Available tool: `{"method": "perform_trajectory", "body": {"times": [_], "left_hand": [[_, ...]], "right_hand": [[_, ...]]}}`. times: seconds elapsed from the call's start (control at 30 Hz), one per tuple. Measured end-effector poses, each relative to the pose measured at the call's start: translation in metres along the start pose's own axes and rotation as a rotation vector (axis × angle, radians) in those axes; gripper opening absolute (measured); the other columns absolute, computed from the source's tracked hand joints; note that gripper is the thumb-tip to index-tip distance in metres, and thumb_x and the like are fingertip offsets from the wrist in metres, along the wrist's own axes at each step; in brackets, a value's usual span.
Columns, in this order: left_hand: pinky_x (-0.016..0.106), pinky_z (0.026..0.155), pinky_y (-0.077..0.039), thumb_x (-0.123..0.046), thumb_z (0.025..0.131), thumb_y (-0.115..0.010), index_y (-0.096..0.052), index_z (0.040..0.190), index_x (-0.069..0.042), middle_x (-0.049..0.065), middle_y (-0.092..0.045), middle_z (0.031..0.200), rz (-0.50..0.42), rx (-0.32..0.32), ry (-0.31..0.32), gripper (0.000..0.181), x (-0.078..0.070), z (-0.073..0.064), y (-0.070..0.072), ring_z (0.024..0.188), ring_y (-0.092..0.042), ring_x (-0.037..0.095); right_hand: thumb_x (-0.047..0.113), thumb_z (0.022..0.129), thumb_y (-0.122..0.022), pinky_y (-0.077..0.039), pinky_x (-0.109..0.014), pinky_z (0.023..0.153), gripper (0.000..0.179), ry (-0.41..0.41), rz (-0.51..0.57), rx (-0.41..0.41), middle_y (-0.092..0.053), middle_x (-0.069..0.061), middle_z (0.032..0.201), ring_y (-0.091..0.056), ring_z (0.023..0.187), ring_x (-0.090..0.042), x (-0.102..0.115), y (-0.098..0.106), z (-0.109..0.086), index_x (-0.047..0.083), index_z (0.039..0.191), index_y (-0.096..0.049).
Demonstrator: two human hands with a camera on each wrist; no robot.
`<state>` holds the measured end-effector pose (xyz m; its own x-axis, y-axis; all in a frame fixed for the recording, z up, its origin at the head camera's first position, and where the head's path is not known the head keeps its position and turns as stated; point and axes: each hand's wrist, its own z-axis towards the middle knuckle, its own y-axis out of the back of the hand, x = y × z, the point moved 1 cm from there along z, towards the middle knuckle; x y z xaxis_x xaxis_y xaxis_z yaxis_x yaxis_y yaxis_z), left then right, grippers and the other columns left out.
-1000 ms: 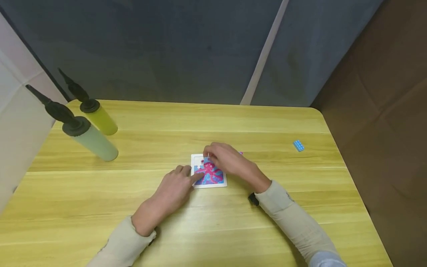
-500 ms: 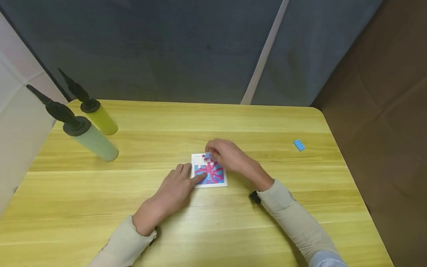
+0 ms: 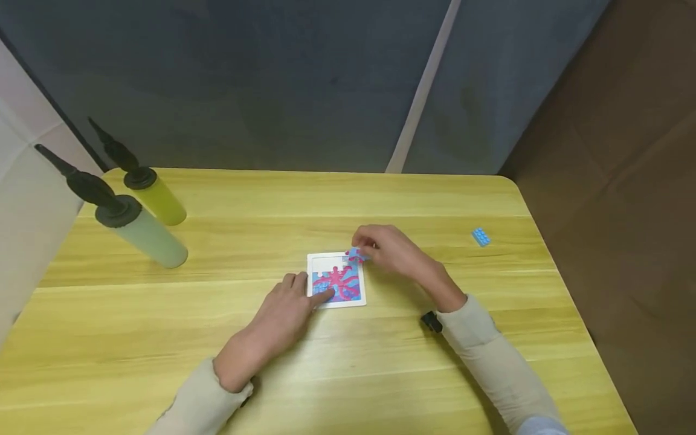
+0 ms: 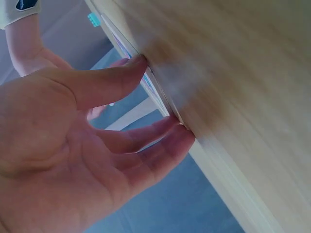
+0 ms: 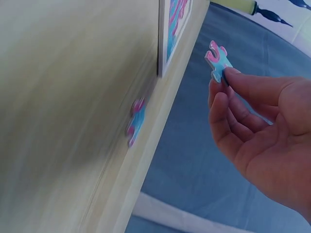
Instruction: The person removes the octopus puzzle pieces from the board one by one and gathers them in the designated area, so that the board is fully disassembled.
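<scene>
A white-framed jigsaw puzzle (image 3: 310,266) lies mid-table, with joined pieces forming a pink octopus (image 3: 335,278) on blue. White backing shows along the top of the frame. My left hand (image 3: 280,308) rests at its left side, thumb on the picture and fingertips at the edge. Between thumb and fingers, my right hand (image 3: 394,251) pinches a blue and pink puzzle piece (image 5: 219,60), held over the frame's upper right corner in the head view. A second puzzle piece (image 5: 137,121) lies on the table outside the frame, hidden in the head view.
Two hand pumps with black nozzles stand at the left: a yellow one (image 3: 163,202) behind a pale green one (image 3: 152,241). A small blue toy brick (image 3: 481,236) lies on the table's right side. A dark curtain (image 3: 244,84) hangs behind the table.
My right hand has lifted the puzzle piece from the top of the picture and carried it rightward to the upper right corner. The left hand stays at the frame. The head view has shifted slightly.
</scene>
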<state>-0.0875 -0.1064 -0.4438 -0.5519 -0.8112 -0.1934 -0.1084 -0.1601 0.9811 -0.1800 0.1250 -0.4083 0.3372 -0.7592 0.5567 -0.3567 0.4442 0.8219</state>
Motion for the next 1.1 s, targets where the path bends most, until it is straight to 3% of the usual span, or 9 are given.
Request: {"method": "perform_trajectory", "body": {"times": [0.2,0.43,0.93,1.1], "left_hand": [[0.047,0.083,-0.056,-0.005,0.100,-0.062,-0.072,0.134,-0.023,0.026,-0.059,0.113,0.006,-0.007,0.003,0.040,-0.001,-0.001,-0.002,0.103,-0.056,0.039],[0.045,0.080,-0.054,0.002,0.097,-0.059,-0.072,0.133,-0.022,0.024,-0.058,0.107,-0.002,-0.013,0.002,0.045,-0.001,-0.002,-0.001,0.101,-0.055,0.038],[0.045,0.079,-0.054,0.003,0.096,-0.060,-0.073,0.131,-0.022,0.024,-0.057,0.108,-0.017,-0.039,-0.002,0.045,0.001,-0.002,-0.004,0.106,-0.056,0.042],[0.044,0.078,-0.054,-0.008,0.092,-0.073,-0.072,0.134,-0.021,0.023,-0.056,0.107,-0.012,-0.032,-0.030,0.044,0.001,-0.001,-0.003,0.107,-0.056,0.041]], "right_hand": [[0.013,0.102,-0.064,-0.055,-0.033,0.079,0.011,-0.043,0.049,-0.031,-0.073,-0.003,0.103,-0.063,0.090,-0.019,-0.016,0.007,-0.012,0.012,0.110,-0.072],[0.013,0.103,-0.063,-0.054,-0.035,0.084,0.011,-0.099,0.081,-0.048,-0.071,-0.005,0.103,-0.061,0.093,-0.020,-0.039,0.013,-0.023,0.012,0.110,-0.071],[0.009,0.101,-0.064,-0.053,-0.038,0.086,0.009,-0.124,0.043,-0.035,-0.072,-0.007,0.102,-0.064,0.095,-0.022,-0.075,0.025,-0.035,0.010,0.105,-0.072],[0.008,0.102,-0.063,-0.054,-0.041,0.087,0.011,-0.145,0.022,-0.018,-0.073,-0.009,0.105,-0.066,0.099,-0.024,-0.083,0.028,-0.037,0.010,0.104,-0.073]]}}
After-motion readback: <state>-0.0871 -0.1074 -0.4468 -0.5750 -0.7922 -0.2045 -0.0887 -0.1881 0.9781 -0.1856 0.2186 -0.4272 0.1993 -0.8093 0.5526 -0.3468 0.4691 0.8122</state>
